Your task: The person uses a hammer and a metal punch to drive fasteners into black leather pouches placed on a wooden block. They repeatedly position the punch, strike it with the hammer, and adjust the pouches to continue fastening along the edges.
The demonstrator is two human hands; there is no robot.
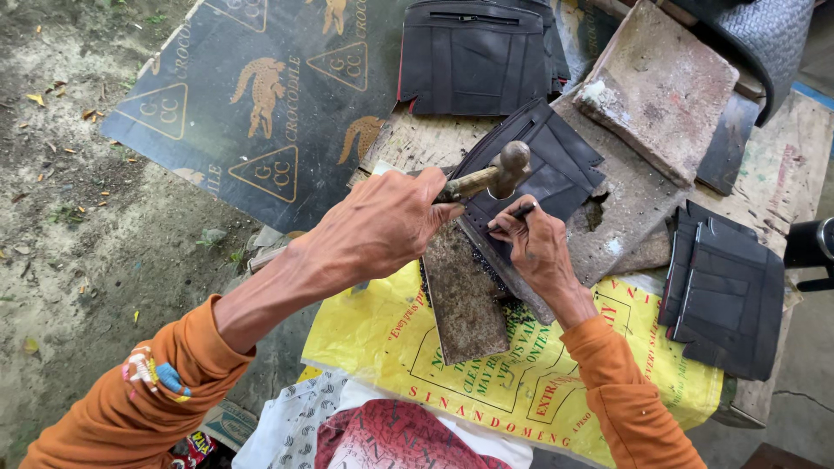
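My left hand (382,227) grips the wooden handle of a small hammer (502,170), whose metal head hangs just above the work. My right hand (537,247) pinches a thin dark punch (524,209) and holds its tip on a black stitched leather piece (547,169). That piece lies on a worn grey stone slab (630,208). A rusty flat metal plate (462,300) lies under and in front of the leather, between my two forearms. Both arms wear orange sleeves.
A dark sheet printed with gold animals and triangles (261,104) lies at the back left. More black leather pieces sit at the top (473,56) and right (725,295). A stone block (660,87), a yellow printed sack (521,386) and dirt ground (78,217) surround the work.
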